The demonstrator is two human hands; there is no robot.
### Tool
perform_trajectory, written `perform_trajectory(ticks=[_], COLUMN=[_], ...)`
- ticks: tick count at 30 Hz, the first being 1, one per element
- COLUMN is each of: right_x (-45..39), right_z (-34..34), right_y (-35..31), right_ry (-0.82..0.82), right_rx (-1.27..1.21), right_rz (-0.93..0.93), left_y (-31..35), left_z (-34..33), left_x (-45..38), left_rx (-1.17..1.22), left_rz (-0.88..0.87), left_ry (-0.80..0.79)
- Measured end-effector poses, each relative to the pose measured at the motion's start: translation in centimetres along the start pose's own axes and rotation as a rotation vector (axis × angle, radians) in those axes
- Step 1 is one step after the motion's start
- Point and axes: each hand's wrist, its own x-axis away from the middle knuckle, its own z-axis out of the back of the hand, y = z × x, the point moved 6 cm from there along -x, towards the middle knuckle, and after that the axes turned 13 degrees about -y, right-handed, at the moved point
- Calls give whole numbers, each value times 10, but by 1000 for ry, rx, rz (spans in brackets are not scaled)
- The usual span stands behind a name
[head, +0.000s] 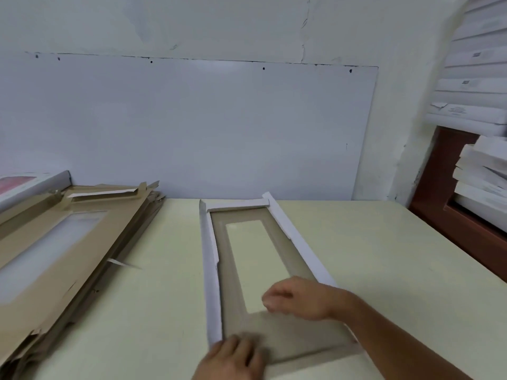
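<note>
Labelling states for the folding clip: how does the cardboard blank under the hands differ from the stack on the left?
The blank is a single sheet with its long side flaps folded up, showing white. The stack is many sheets piled, and its top sheet lies mostly flat and brown. The blank has the left hand and right hand on it, while the stack is untouched. Both are brownish card with a long rectangular window.

We're in a small packing workroom, box-making by the look of it. A pale cream worktable [384,256] stands against a bare white wall [192,23]. A thick stack of flat brown cardboard box blanks with window cut-outs [55,256] is piled on its left. One grey-brown windowed blank with white flaps [296,338] lies unfolded in the middle, and stacks of flat white boxes [477,105] rise at the right.
</note>
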Motion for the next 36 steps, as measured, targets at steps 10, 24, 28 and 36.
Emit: perform_trajectory(ticks=[10,24,28,36], right_x=[56,47,64,41], right_z=[-50,-94,-83,-84], right_y=[9,-4,4,-17], right_ry=[321,549,512,485], right_rx=[425,838,728,711], right_rz=[-104,-176,-234,-99], left_y=[-63,-22,-44,-58], left_z=[5,-44,-40,-16], left_x=[3,0,12,-7], left_rx=[-35,-255,-159,-35], left_rz=[270,54,171,57], left_ry=[3,-207,-123,-161])
